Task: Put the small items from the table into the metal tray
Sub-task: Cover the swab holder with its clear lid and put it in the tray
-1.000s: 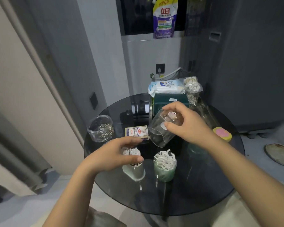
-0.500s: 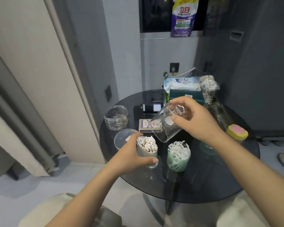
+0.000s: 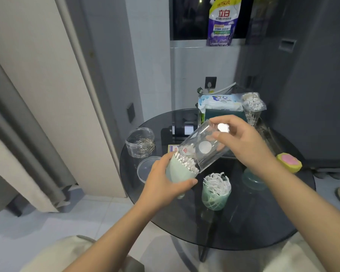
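Observation:
My left hand (image 3: 163,183) grips a pale green cup of cotton swabs (image 3: 182,168), lifted off the dark round glass table (image 3: 263,222) and tilted to the right. My right hand (image 3: 241,142) holds a clear plastic cover (image 3: 202,147) tilted on its side, its open mouth against the swab tips. A second green cup holding white floss picks (image 3: 216,190) stands on the table below the cover. No metal tray can be seen.
On the table's left stand a clear jar of paper clips (image 3: 140,143) and its loose lid (image 3: 147,168). A card box (image 3: 173,148), a wipes pack (image 3: 220,103), a bagged swab holder (image 3: 252,107), a yellow-pink sponge (image 3: 289,161) and a green lid (image 3: 252,179) lie around.
My left hand has lifted the swab cup off the table and tipped it up to the mouth of the clear cover. The camera view has shifted left.

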The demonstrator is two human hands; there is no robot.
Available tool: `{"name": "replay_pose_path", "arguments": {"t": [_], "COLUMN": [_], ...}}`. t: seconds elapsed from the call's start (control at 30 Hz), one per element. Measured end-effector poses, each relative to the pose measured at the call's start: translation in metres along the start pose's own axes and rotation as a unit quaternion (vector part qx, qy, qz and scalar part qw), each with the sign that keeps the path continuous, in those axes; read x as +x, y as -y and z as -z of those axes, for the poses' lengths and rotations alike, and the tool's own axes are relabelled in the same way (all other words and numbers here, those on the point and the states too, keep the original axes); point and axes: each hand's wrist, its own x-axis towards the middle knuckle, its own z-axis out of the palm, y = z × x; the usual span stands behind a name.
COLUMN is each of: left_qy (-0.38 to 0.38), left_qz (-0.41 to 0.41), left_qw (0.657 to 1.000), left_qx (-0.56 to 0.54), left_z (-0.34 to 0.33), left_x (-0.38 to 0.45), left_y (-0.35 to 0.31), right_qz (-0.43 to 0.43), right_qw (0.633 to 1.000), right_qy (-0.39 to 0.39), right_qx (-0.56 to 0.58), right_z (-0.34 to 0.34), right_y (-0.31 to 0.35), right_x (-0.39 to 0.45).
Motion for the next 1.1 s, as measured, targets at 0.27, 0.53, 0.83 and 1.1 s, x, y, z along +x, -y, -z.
{"name": "replay_pose_path", "arguments": {"t": [0.27, 0.53, 0.83, 1.1], "left_qy": [0.008, 0.013, 0.005, 0.024], "left_qz": [-0.047, -0.069, -0.070, -0.082], "left_qw": [0.998, 0.996, 0.996, 0.996], "left_qx": [0.043, 0.054, 0.052, 0.035], "left_z": [0.003, 0.009, 0.014, 0.018], "left_x": [0.000, 0.001, 0.004, 0.004], "left_y": [-0.010, -0.013, -0.013, -0.017], "right_qz": [0.014, 0.020, 0.023, -0.005], "right_qw": [1.000, 0.999, 0.999, 0.998], "right_qy": [0.000, 0.021, 0.028, 0.067], "right_qx": [-0.027, -0.018, -0.016, -0.005], "right_z": [-0.002, 0.001, -0.006, -0.006], "right_y": [-0.001, 0.006, 0.004, -0.002], "right_x": [-0.001, -0.001, -0.005, -0.003]}}
